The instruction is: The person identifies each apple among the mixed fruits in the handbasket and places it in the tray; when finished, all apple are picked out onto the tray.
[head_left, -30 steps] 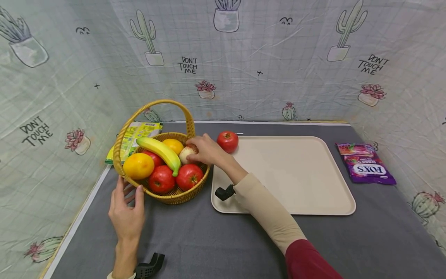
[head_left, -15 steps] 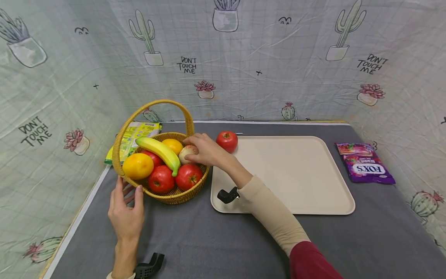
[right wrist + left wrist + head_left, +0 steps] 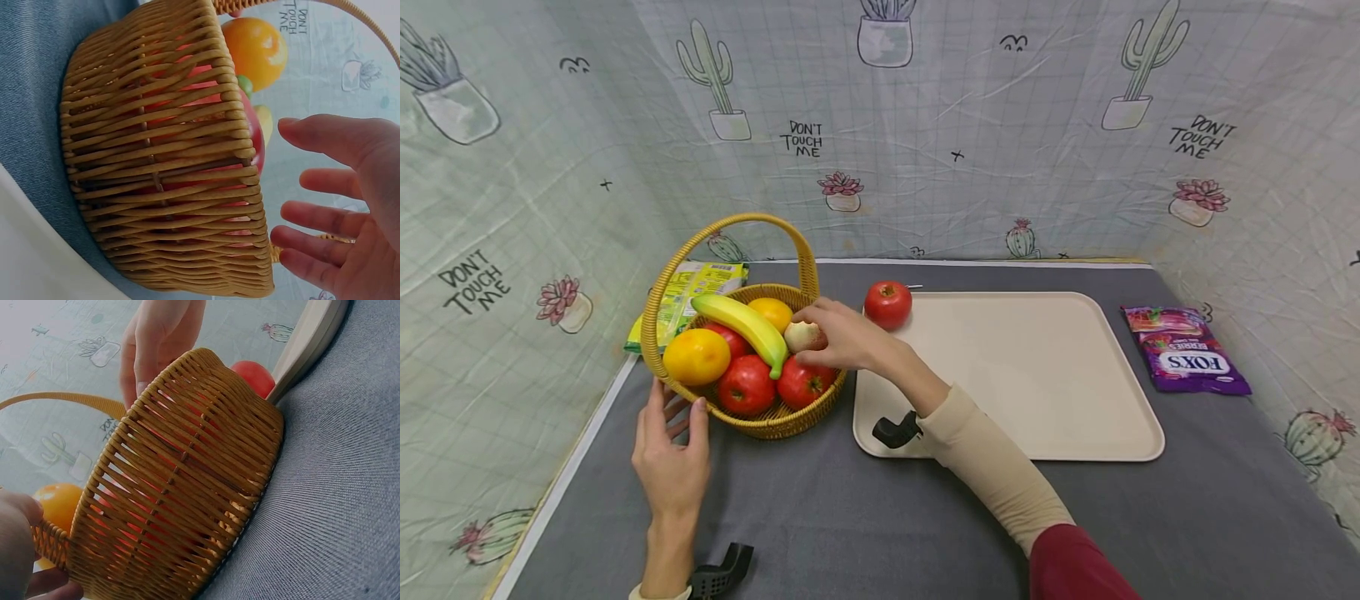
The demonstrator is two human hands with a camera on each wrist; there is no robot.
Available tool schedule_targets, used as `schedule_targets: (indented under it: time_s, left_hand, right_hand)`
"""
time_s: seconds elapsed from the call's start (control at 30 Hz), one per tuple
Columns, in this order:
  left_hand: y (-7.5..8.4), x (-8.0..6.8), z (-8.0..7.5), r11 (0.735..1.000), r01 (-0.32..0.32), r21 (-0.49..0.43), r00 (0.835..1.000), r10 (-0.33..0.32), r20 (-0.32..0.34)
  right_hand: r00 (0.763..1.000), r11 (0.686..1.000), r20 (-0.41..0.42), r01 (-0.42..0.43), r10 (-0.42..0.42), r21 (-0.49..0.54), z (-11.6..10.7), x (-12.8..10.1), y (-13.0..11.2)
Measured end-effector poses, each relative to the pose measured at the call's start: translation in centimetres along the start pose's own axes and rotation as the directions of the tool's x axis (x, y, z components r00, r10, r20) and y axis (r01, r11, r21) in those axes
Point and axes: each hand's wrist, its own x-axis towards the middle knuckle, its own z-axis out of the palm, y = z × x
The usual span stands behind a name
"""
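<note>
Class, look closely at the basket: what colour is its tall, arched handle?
The handle is golden yellow, seen best in the head view.

yellow woven basket (image 3: 775, 428); upright; pale, reddish round item (image 3: 802, 337); inside basket, right side

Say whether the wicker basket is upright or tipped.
Upright: the head view shows the basket with its handle arching above the fruit; the left wrist view shows it resting flat on the gray cloth.

left fingers (image 3: 655, 425): gripping | right fingers (image 3: 317, 217): spread | right arm (image 3: 985, 467): outstretched
</note>
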Motion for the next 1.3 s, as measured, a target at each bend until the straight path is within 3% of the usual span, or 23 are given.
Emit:
schedule_targets:
  time_s: [0.43, 1.3]
  left_hand:
    - [-0.3, 0.0, 0.0, 1.0, 0.007, 0.023, 0.999, -0.008, 0.035]
    - [0.0, 0.0, 0.1, 1.0, 0.004, 0.014, 1.0, -0.004, 0.011]
  right_hand:
    - [0.996, 1.0, 0.089, 0.006, -0.006, 0.0, 1.6, -0.6, -0.4]
    - [0.991, 0.973, 0.095, -0.077, 0.099, -0.217, 3.8, -0.6, -1.5]
